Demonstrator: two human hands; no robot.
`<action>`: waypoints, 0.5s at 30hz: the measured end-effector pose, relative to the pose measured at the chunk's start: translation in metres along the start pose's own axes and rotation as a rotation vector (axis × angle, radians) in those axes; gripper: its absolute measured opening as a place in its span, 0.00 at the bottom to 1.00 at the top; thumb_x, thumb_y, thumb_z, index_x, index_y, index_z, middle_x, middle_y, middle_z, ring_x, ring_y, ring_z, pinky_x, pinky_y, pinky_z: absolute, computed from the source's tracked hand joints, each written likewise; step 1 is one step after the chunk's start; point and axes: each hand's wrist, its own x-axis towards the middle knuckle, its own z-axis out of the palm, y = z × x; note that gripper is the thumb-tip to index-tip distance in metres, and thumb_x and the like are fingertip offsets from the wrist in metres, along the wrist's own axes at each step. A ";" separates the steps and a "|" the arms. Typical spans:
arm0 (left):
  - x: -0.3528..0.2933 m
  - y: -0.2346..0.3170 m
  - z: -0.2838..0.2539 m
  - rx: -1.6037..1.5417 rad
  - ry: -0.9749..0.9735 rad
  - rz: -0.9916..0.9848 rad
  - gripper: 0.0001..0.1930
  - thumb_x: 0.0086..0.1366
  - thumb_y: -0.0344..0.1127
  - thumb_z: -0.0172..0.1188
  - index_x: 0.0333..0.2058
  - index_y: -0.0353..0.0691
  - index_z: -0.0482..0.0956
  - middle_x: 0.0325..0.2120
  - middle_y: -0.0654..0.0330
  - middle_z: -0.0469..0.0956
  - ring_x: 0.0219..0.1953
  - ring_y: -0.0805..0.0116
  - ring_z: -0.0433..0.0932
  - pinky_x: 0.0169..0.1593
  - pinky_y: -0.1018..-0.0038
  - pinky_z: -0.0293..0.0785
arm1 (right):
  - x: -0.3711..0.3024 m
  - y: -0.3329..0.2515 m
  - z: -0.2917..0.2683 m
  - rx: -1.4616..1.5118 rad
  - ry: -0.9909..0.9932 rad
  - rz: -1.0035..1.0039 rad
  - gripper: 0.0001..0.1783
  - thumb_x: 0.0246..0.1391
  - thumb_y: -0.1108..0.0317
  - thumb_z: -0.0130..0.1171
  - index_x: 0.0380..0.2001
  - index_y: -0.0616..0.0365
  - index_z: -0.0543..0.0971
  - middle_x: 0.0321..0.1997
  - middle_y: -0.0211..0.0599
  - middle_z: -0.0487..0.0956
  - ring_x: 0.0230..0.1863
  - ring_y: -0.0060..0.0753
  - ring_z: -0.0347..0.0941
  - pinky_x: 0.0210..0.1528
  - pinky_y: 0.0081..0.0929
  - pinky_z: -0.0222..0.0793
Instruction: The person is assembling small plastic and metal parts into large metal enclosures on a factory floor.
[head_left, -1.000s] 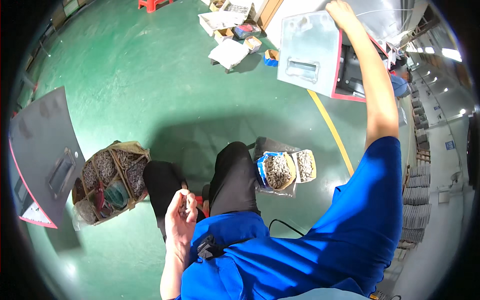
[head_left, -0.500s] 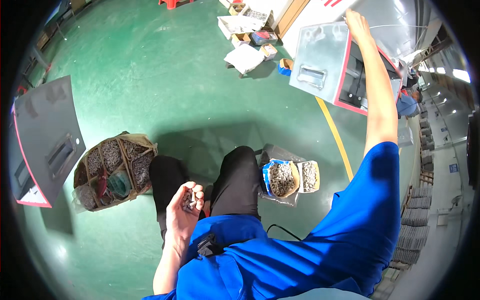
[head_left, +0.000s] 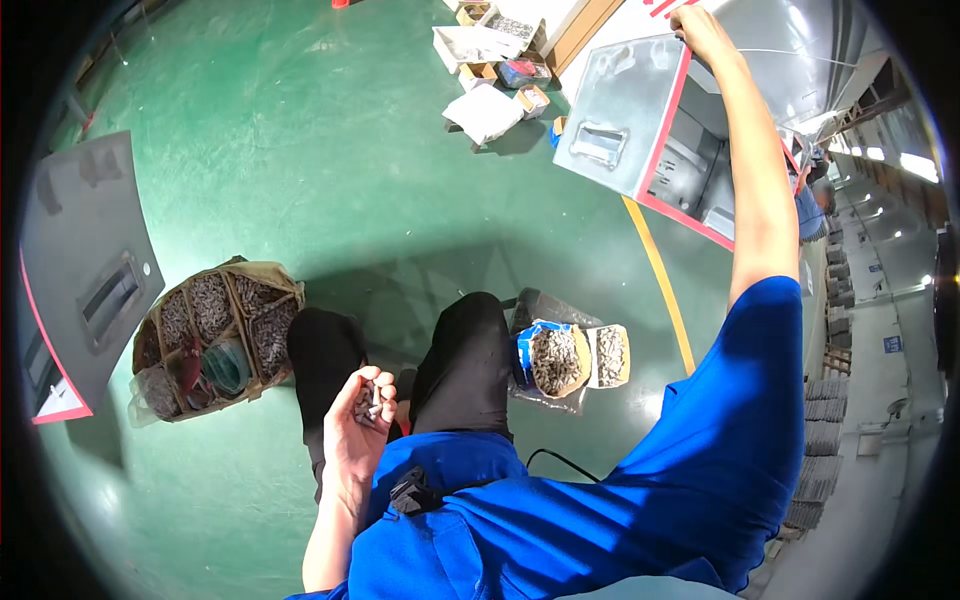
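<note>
My left hand (head_left: 355, 425) is cupped, palm up, above my lap. In it lies a heap of small grey plug-like pieces (head_left: 367, 403), with the fingers curled round them. Stretched far out to the upper right, my right hand (head_left: 703, 36) is at the top corner of a grey metal box (head_left: 640, 85) with red edging. Its fingers are bent together there; whether they grip the edge or a small piece is too small to tell. The box's near side has a recessed handle, and its open side shows a dark interior, partly behind my forearm.
By my left knee stands a divided container (head_left: 238, 330) of small grey pieces. At my right knee, a blue-and-white carton (head_left: 523, 350) and a smaller box (head_left: 622, 357) hold similar pieces. Another red-edged grey box (head_left: 85, 220) stands far left. Several cartons and a white bag (head_left: 485, 112) lie ahead.
The red-edged box at the right has shifted left in view, and more of its inside shows. My right hand has moved slightly left with its fingers bent at the corner. The left still holds its pieces.
</note>
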 end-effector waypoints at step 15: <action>0.007 0.016 -0.004 -0.052 -0.040 0.018 0.12 0.67 0.37 0.49 0.39 0.36 0.75 0.34 0.55 0.78 0.34 0.69 0.78 0.36 0.78 0.78 | 0.040 -0.088 -0.023 0.049 -0.257 0.004 0.10 0.51 0.67 0.49 0.21 0.59 0.76 0.22 0.45 0.75 0.23 0.39 0.74 0.24 0.36 0.69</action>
